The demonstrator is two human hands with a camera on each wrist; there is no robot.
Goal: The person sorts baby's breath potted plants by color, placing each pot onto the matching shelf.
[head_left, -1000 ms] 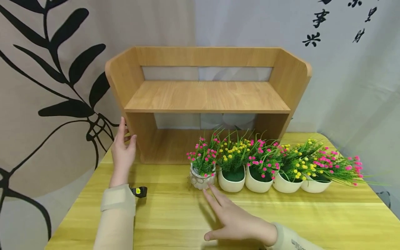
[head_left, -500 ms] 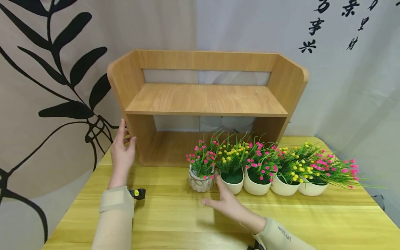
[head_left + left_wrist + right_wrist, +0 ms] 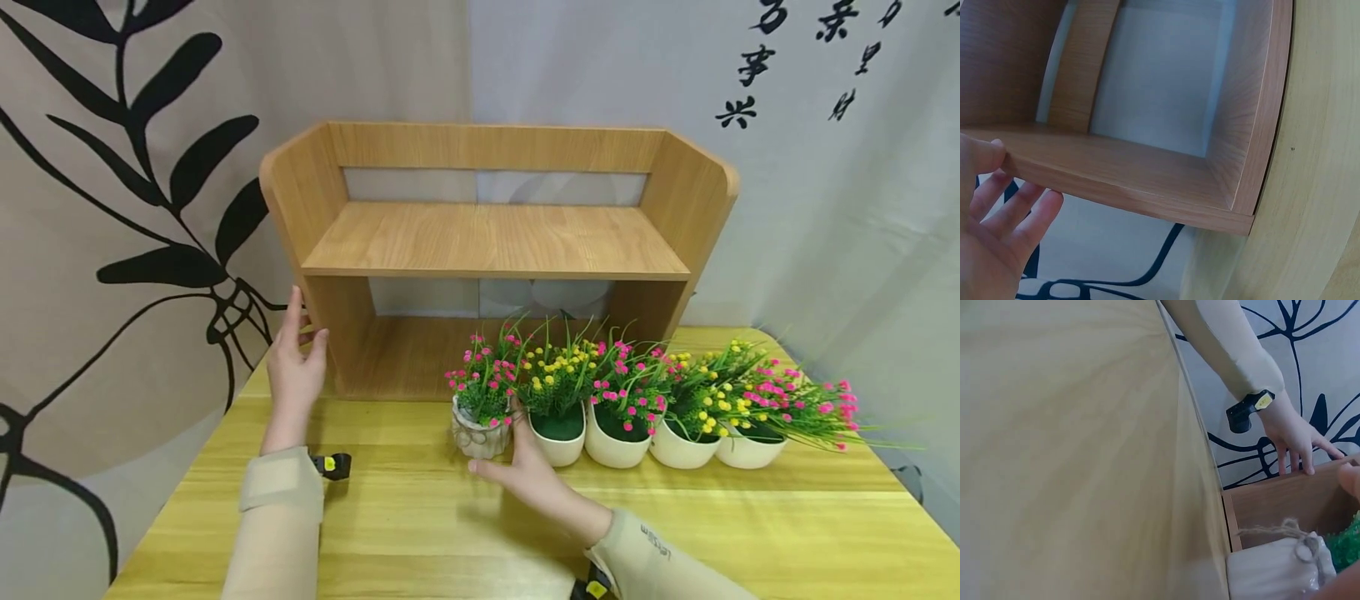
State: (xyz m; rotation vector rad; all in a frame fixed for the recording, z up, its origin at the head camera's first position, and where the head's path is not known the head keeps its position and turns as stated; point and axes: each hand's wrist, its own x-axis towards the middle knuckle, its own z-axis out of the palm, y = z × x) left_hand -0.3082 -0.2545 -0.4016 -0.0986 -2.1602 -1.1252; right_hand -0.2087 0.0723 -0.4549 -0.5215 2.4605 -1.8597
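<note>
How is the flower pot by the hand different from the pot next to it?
The leftmost pot is wrapped in whitish cloth tied with twine; the second pot is smooth, plain cream. The leftmost pot holds pink flowers, the second pot yellow ones. The right hand reaches the leftmost pot, with its fingers between the two. Both stand upright in one row on the table.

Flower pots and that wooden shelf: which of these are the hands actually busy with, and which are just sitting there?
In use:
- wooden shelf, left hand resting on its side panel
- twine-wrapped flower pot, right hand closing round it

Just sitting there:
- four white flower pots in a row
- yellow table
- printed curtain
</note>
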